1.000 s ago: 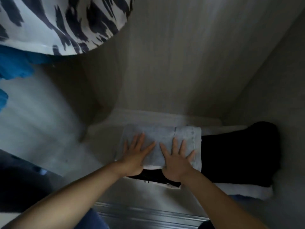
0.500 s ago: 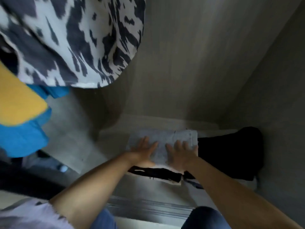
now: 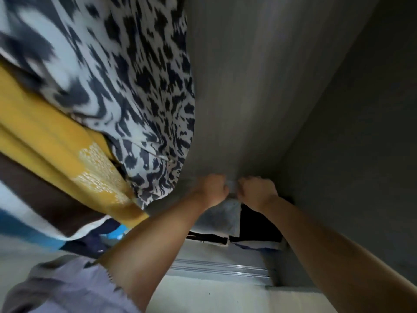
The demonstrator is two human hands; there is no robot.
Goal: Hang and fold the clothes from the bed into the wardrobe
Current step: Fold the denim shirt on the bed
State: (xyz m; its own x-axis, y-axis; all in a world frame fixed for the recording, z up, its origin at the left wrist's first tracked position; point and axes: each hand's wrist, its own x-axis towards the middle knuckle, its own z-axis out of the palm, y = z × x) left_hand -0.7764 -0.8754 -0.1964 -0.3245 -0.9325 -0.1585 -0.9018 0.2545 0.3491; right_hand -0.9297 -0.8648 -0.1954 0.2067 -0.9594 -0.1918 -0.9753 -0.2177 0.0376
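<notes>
A folded light grey cloth [image 3: 222, 220] lies on a stack of folded clothes on the wardrobe floor. My left hand [image 3: 212, 188] and my right hand [image 3: 257, 191] sit side by side at its far edge, fingers curled down into the fabric, with a bit of grey cloth showing between them. Both forearms reach in from below. A folded black garment [image 3: 255, 224] lies right of the grey cloth, partly hidden by my right wrist. A black-and-white folded piece [image 3: 207, 237] peeks out under the grey cloth.
A black-and-white patterned garment [image 3: 135, 86] hangs close at the left, with a yellow one [image 3: 56, 136] and brown, white and blue clothes beside it. The wardrobe's back panel [image 3: 248, 86] and right side wall [image 3: 361, 154] close in. A metal door track [image 3: 221, 271] runs along the front.
Both hands slid from lying flat on the grey cloth to its far edge and curled their fingers. The view tilted up, so the hanging clothes fill more of the left.
</notes>
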